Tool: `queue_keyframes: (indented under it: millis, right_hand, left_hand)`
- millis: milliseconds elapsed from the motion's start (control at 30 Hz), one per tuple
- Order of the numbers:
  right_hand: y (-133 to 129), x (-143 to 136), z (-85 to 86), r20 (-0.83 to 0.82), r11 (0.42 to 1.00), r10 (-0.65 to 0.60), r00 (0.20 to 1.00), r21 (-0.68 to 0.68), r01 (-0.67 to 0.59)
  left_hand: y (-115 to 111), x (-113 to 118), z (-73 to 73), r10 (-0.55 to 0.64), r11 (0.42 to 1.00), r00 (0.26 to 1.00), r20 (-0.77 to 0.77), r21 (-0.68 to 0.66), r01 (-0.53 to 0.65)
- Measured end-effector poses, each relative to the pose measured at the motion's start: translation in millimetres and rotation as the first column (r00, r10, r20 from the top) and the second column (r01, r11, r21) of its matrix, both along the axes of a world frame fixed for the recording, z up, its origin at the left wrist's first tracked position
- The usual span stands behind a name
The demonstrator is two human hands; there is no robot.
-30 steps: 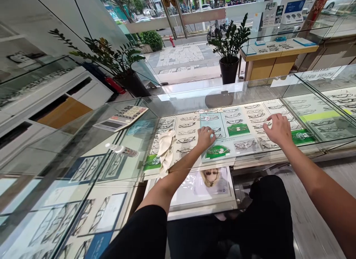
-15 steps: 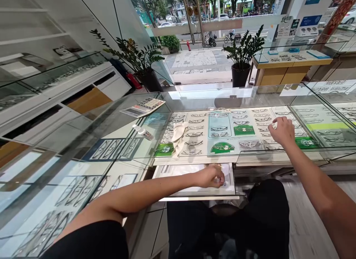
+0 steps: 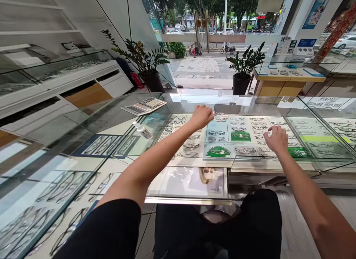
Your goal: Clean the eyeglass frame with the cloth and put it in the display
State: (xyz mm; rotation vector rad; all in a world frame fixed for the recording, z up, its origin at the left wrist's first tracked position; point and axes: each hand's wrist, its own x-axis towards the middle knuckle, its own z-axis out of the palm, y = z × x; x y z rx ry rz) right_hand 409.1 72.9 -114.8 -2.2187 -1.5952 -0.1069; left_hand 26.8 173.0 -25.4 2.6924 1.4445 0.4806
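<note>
My left hand (image 3: 202,117) is closed over the far part of the glass counter (image 3: 191,99); what its fingers hold, if anything, is hidden. Just right of it lies a small, thin-framed item, perhaps eyeglasses (image 3: 221,116). My right hand (image 3: 276,139) is above the glass on the right, its fingers curled in a pinch; anything between them is too small to make out. Rows of eyeglass frames (image 3: 217,133) and green cards (image 3: 240,136) show beneath the glass. My left forearm mostly covers a pale cloth.
Close to my lap a drawer (image 3: 155,195) is pulled out, with a plastic-covered printed picture (image 3: 208,179) in it. A white bottle (image 3: 142,130) and a printed sheet (image 3: 144,106) lie on the glass at left. Potted plants (image 3: 241,82) stand beyond the counter.
My left hand has risen out of the drawer and moved forward over the counter, uncovering the printed picture. My right hand keeps its place over the glass. The view has tilted up slightly.
</note>
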Motion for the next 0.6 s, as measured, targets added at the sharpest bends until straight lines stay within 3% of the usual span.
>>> queue_keyframes:
  millis: [100, 233, 367, 600]
  right_hand:
    - [0, -2, 0.9, 0.014, 1.000, -0.008, 1.000, -0.030, 0.009]
    - [-2, -4, 2.6, 0.026, 0.999, -0.017, 1.000, -0.051, 0.018]
    - [-4, -7, 4.4, 0.029, 0.999, -0.008, 1.000, -0.048, 0.009]
    - [-6, -11, 8.8, 0.031, 0.996, -0.014, 0.999, -0.092, 0.017]
  left_hand:
    - [35, 0, -17.6, 0.043, 0.999, 0.991, -0.125, 0.031, -0.039]
    - [58, 6, -39.3, -0.008, 1.000, 0.961, -0.277, 0.027, 0.016]
    - [66, 17, -49.3, -0.040, 0.999, 0.934, -0.355, -0.001, 0.042]
    - [71, 30, -53.9, -0.039, 0.999, 0.895, -0.445, 0.003, 0.045]
